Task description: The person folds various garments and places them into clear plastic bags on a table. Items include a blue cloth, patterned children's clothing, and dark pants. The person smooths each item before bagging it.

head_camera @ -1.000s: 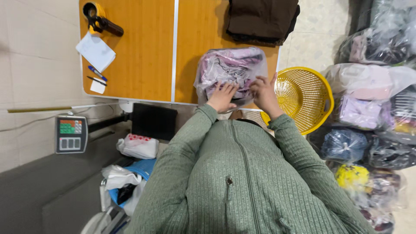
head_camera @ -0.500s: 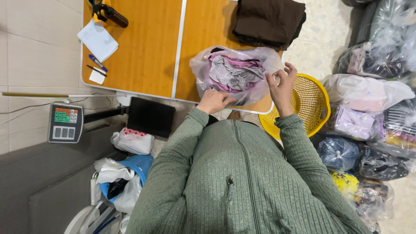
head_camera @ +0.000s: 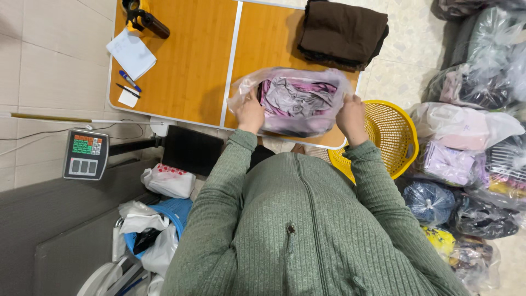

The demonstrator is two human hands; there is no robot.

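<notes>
I have both hands on the clear plastic bag at the near edge of the counter: the left hand and the right hand each have their fingers closed on one end. The bag lies straight between my fingers, its long axis running left to right, neither hand nearer. It looks soft and crinkled, stuffed with folded pink and grey fabric.

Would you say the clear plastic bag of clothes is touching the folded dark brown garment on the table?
Apart. The head view shows a strip of bare wooden table between the clear plastic bag and the folded dark brown garment.
</notes>
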